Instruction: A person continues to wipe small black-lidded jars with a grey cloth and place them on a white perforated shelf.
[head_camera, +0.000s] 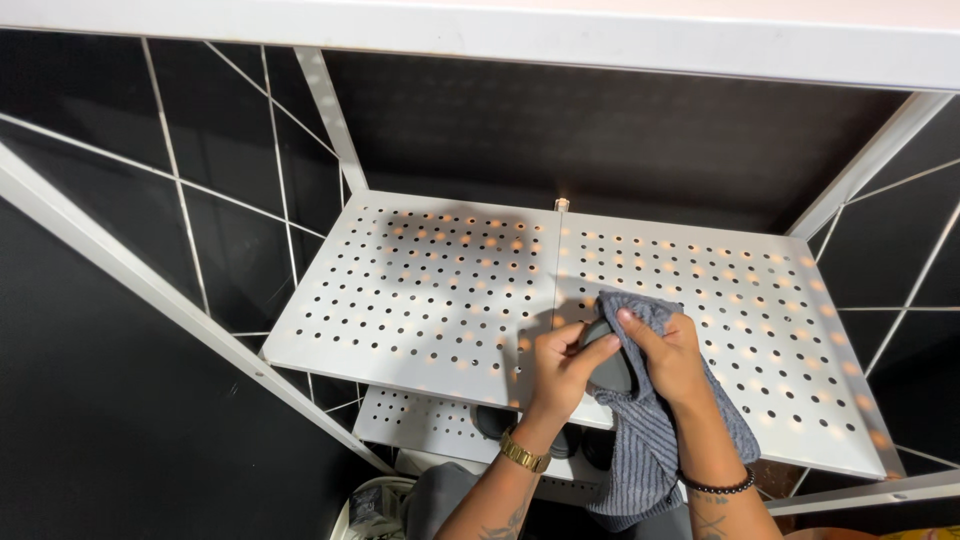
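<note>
Likely a home entry or closet: white perforated metal shoe rack (430, 290), dark shoes (495, 420) on lower shelf, black walls.

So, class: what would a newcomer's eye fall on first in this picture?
Probably the two hands, left hand and right hand, gripping a grey ribbed cloth at centre. Beneath them a white perforated shelf spreads wide, framed by white bars against black.

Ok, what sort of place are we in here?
Probably a home entryway or storage corner: a white perforated metal rack against black tiled walls, with dark shoes on its lower shelf.
</note>
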